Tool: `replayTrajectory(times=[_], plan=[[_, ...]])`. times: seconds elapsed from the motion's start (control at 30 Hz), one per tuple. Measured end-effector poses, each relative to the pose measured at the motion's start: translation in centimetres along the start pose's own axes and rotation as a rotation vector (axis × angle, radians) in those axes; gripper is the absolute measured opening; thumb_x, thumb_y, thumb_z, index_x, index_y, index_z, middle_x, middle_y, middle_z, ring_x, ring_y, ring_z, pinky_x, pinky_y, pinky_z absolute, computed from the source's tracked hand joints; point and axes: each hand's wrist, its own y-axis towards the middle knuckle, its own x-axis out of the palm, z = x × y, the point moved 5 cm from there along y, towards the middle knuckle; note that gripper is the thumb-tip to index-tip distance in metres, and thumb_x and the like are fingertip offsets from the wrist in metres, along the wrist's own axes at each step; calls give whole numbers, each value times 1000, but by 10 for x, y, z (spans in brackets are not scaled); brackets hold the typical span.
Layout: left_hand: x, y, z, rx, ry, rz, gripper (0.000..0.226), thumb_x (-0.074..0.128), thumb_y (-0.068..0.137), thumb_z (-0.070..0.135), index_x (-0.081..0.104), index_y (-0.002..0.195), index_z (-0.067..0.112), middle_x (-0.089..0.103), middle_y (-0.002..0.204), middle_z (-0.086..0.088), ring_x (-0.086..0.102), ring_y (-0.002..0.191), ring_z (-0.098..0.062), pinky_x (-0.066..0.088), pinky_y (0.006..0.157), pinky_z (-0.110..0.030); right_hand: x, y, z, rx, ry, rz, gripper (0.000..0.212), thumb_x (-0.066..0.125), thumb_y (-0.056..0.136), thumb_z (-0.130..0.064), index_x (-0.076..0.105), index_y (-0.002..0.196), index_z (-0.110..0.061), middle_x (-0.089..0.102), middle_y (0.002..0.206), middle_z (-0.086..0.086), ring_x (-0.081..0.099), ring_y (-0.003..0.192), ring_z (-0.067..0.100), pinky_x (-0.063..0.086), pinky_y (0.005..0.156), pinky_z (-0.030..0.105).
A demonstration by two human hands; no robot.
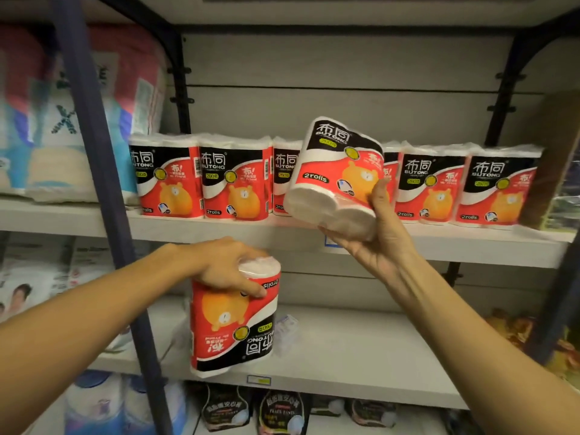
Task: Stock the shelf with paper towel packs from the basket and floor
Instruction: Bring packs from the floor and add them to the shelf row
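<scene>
The left hand (226, 265) is nearest the camera, its grip clamped over the top end of an upside-down red, black and white plastic-wrapped two-roll paper towel pack (233, 321), fingers curled down its front; this pack hangs upright in front of the lower white shelf (361, 350). Higher and further in, the right hand (376, 233) cups a second identical pack (337, 180) from beneath, thumb pressed on its printed face, roll ends tipped toward the camera. This raised pack sits just before the row of matching packs (235, 180) standing on the middle white shelf (470, 246), its long axis leaning back and left. The slot it covers lies straight behind it, so the right hand looks the nearer to placing; the pack likely needs righting as it goes in.
</scene>
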Motion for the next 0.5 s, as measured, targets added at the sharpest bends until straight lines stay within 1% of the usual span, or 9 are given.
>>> replayTrajectory(times=[0.07,0.13,0.2,0.27,0.3,0.4,0.5], plan=[[-2,1,-7,3,-8,3,83,65,59,78,41,134,50,65,120,11,65,96,-12,57,83,-35,-3,9,9,33,-160,63,46,77,67,-43,64,103,-19,75,98,5,68,99,26,51,92,53],[-4,3,-14,8,-4,13,88,63,57,81,39,136,50,63,122,12,64,98,-12,57,85,-35,-9,20,10,-4,-276,171,34,81,71,-32,66,98,-18,76,94,3,69,93,22,51,94,46],[-6,5,-20,15,7,23,90,62,58,81,36,138,49,61,126,11,63,102,-13,55,88,-35,-12,31,4,-123,-359,252,41,84,69,-24,65,104,-15,75,97,3,71,92,22,53,93,46],[-8,5,-24,33,0,28,88,63,61,79,35,139,49,60,128,11,62,104,-13,55,89,-34,-8,39,-3,-248,-525,298,50,85,68,-22,60,111,-17,71,100,-2,69,94,18,55,87,39],[-9,5,-26,42,-12,30,87,64,63,77,35,139,49,60,128,11,61,104,-13,54,89,-34,-5,43,-6,-292,-596,315,52,84,70,-20,56,113,-19,66,99,-6,66,94,14,54,85,35],[-11,6,-31,82,-31,44,82,66,69,71,36,141,46,58,128,14,59,106,-10,52,90,-29,4,59,-11,-364,-708,313,59,82,72,-16,49,121,-20,58,97,-12,58,91,7,49,83,30],[-12,8,-37,105,-38,53,83,66,70,71,34,142,45,57,130,14,58,108,-9,51,91,-27,8,77,-11,-396,-779,276,61,83,70,-15,48,119,-23,58,96,-14,58,86,2,47,70,21]])
